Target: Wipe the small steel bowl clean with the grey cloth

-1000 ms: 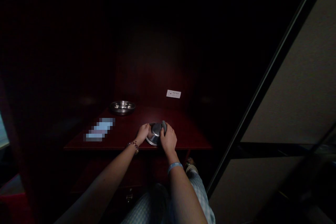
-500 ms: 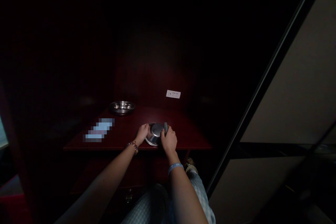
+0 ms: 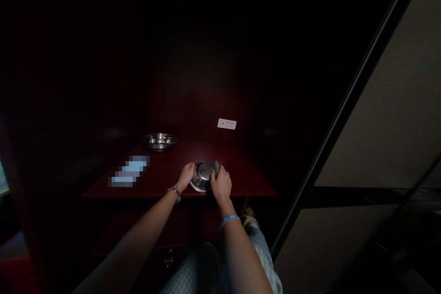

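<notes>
A small steel bowl (image 3: 203, 175) is tilted, bottom towards me, near the front edge of a dark red wooden desk (image 3: 165, 179). My left hand (image 3: 186, 175) grips its left rim. My right hand (image 3: 220, 183) is closed on a grey cloth or pad (image 3: 216, 166), pressed against the bowl's right side. A beaded bracelet is on my left wrist, a blue band on my right.
A second steel bowl (image 3: 160, 141) sits upright at the back left of the desk. A blurred pale card (image 3: 129, 171) lies at the left. A white socket plate (image 3: 227, 123) is on the back panel. A pale wall panel (image 3: 396, 101) stands at the right.
The bowl has tipped slightly lower and my right hand has shifted a little along its side. The left hand keeps its hold.
</notes>
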Action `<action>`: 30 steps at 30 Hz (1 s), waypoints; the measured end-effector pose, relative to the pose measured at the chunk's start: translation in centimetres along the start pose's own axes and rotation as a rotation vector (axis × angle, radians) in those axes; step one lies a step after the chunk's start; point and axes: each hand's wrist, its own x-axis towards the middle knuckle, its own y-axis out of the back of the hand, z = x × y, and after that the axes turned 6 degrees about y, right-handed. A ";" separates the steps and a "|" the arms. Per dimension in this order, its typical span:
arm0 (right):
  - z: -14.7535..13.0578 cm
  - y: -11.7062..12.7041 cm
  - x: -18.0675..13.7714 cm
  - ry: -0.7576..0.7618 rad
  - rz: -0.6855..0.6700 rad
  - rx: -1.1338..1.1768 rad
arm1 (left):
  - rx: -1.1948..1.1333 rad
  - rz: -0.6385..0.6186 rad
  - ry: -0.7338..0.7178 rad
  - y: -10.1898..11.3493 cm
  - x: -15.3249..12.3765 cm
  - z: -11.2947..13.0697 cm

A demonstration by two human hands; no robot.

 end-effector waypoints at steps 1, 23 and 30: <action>-0.1 0.0 0.0 0.005 0.002 -0.002 | 0.002 0.004 0.000 0.0 0.0 0.0; -0.9 -0.5 -0.5 0.443 0.019 0.145 | -0.030 0.010 0.003 -0.1 -0.2 0.3; -1.4 -0.2 -0.6 0.472 -0.006 0.130 | -0.052 0.007 0.007 -0.1 -0.2 0.3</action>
